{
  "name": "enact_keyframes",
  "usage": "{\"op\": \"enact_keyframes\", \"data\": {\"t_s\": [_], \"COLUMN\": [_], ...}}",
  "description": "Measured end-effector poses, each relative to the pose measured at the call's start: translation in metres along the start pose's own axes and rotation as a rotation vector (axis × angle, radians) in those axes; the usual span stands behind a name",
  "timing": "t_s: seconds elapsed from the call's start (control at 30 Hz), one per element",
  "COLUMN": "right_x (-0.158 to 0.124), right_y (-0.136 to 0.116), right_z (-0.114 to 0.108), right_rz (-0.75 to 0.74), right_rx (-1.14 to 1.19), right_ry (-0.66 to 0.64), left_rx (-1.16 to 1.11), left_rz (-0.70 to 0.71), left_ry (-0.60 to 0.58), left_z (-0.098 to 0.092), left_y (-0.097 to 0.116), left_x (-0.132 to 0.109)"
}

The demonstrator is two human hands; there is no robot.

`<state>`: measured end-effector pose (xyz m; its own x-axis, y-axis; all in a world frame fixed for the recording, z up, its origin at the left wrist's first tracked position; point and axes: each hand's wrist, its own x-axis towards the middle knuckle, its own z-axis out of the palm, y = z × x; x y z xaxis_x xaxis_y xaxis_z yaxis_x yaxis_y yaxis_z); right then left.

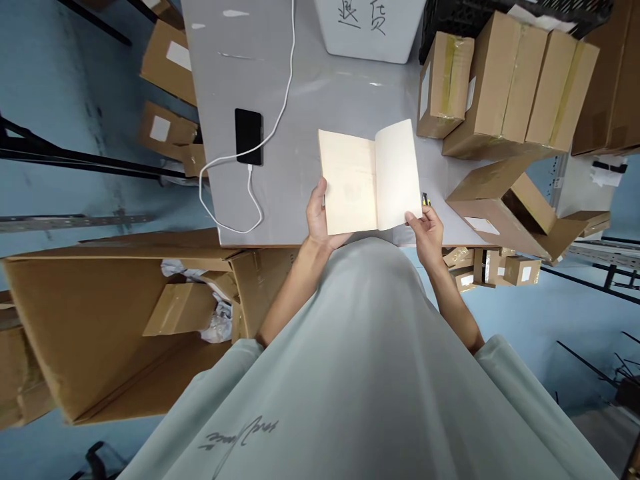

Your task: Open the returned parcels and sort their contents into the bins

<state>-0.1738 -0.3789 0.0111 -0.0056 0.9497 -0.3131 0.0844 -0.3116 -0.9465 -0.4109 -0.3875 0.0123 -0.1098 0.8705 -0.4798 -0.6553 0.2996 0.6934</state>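
Note:
An open book [350, 183] with blank cream pages lies spread between my hands, just over the front edge of the grey table. My left hand [320, 217] grips its lower left side, with the thumb on the page and the fingers underneath. At the lower right corner, my right hand [426, 230] pinches the right-hand page or cover between thumb and fingers. Just past those fingers a small yellow and black object [425, 199] shows, mostly hidden. The book's outer cover faces away from me.
A black phone [249, 137] with a white cable [286, 93] lies on the table [330, 93] at left. A white bin [370, 33] stands at the back. Taped cartons [505, 87] and an open carton [500, 207] are at right. A large open box [120, 327] stands lower left.

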Motion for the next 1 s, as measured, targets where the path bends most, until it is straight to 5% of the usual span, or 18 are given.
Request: {"op": "enact_keyframes", "data": {"t_s": [0.27, 0.53, 0.63, 0.77, 1.0], "right_x": [-0.012, -0.01, -0.011, -0.009, 0.005], "right_y": [-0.024, -0.008, -0.008, -0.011, -0.005], "right_z": [0.04, 0.053, 0.054, 0.053, 0.013], "right_rz": [-0.457, -0.733, -0.666, -0.38, 0.06], "right_rx": [-0.414, -0.579, -0.54, -0.321, 0.106], "right_ry": [-0.435, -0.419, -0.355, -0.257, 0.036], "left_rx": [-0.015, -0.062, -0.102, -0.111, -0.193], "left_rz": [-0.032, -0.089, -0.116, -0.153, 0.026], "left_ry": [-0.04, 0.024, -0.002, -0.031, -0.058], "left_z": [0.015, 0.027, 0.026, 0.022, 0.011], "left_y": [-0.015, -0.012, -0.012, -0.011, 0.005], "left_x": [0.001, 0.0, 0.002, 0.002, 0.004]}}
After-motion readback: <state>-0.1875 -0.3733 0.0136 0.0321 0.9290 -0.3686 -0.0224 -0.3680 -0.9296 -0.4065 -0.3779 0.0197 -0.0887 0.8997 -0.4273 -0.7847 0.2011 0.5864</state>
